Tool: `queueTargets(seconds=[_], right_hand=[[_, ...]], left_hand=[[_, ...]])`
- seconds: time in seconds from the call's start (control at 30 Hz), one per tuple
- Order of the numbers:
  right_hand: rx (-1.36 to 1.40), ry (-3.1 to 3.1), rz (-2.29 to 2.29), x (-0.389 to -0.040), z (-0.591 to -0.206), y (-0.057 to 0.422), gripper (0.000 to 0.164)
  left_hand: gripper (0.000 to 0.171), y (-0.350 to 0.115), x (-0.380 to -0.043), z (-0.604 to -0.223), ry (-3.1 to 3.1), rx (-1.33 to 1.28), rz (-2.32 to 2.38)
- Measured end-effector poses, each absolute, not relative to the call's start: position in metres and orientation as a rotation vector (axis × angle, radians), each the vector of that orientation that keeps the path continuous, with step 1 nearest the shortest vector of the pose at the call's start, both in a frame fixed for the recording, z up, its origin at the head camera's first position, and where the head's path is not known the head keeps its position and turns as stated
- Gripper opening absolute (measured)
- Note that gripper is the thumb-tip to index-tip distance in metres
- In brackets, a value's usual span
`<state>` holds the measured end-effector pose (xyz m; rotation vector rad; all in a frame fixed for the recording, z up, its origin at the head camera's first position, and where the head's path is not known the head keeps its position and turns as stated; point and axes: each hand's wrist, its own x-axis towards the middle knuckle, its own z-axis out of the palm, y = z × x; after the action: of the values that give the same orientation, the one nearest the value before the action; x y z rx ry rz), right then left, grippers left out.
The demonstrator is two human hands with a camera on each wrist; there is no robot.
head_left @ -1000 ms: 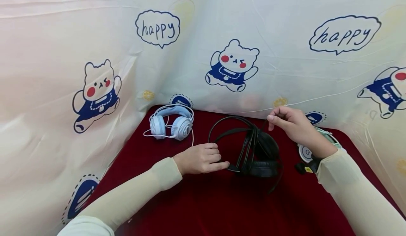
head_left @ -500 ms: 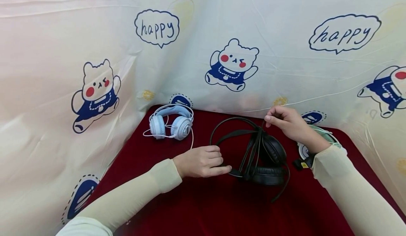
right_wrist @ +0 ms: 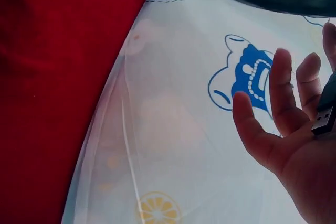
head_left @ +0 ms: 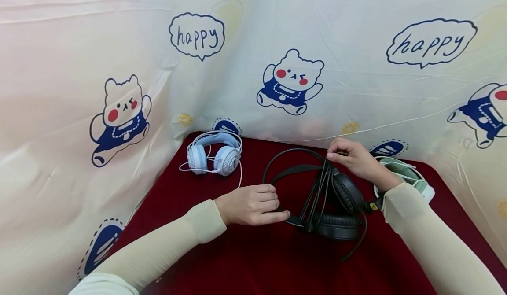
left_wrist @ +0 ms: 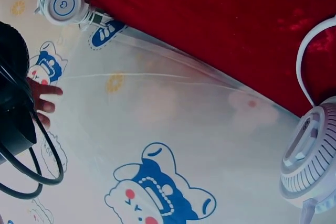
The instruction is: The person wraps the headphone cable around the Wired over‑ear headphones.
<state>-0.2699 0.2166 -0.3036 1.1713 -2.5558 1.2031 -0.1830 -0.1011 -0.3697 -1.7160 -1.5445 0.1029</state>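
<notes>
A pair of black headphones (head_left: 343, 230) is tilted over the dark red cloth, its headband curving to the left and its ear cups to the right. My left hand (head_left: 251, 204) grips the headband side, its index finger stretched along the black arm near the lower cup. Thumb and finger of my right hand (head_left: 352, 159) pinch the top of the bundled black cable (head_left: 322, 178). A USB plug (right_wrist: 324, 120) shows by the right palm in the right wrist view. In the left wrist view, a black ear cup (left_wrist: 13, 51) partly covers a hand's fingers.
White and light-blue headphones (head_left: 215, 154) stand at the back left, their cable trailing toward my left hand. Green and white headphones (head_left: 408, 174) lie at the right, partly behind my right forearm. A printed white curtain (head_left: 237, 75) encloses the dark red cloth (head_left: 253, 259).
My right hand has shifted left with the cable. The black headphones have moved slightly right and toward me. More of the green headphones shows; the left hand has barely moved.
</notes>
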Motion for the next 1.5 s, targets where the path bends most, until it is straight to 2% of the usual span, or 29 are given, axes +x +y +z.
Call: queueTargets(seconds=[0.27,0.43,0.73,0.9,1.03,1.2,1.5], right_hand=[[1.108,-2.673,1.185,-0.275,-0.316,0.227,0.016],[1.1,-2.685,1.129,-0.269,-0.32,0.229,0.017],[0.903,-2.821,1.204,-0.253,-0.317,0.227,0.024],[0.96,-2.817,1.393,-0.247,-0.317,0.228,0.037],[1.126,-2.797,1.597,-0.244,-0.318,0.231,0.051],[1.301,-2.807,1.521,-0.242,-0.324,0.235,0.045],[1.212,-2.869,1.718,-0.238,-0.33,0.232,0.052]], left_hand=[[0.024,-0.102,-0.181,-0.366,-1.516,-1.726,0.118],[0.024,-0.101,-0.178,-0.362,-1.479,-1.744,0.12],[0.024,-0.101,-0.181,-0.362,-1.462,-1.736,0.142],[0.024,-0.103,-0.182,-0.362,-1.462,-1.731,0.136],[0.024,-0.106,-0.183,-0.363,-1.484,-1.721,0.147],[0.025,-0.109,-0.186,-0.366,-1.525,-1.718,0.166],[0.025,-0.111,-0.19,-0.369,-1.545,-1.725,0.171]])
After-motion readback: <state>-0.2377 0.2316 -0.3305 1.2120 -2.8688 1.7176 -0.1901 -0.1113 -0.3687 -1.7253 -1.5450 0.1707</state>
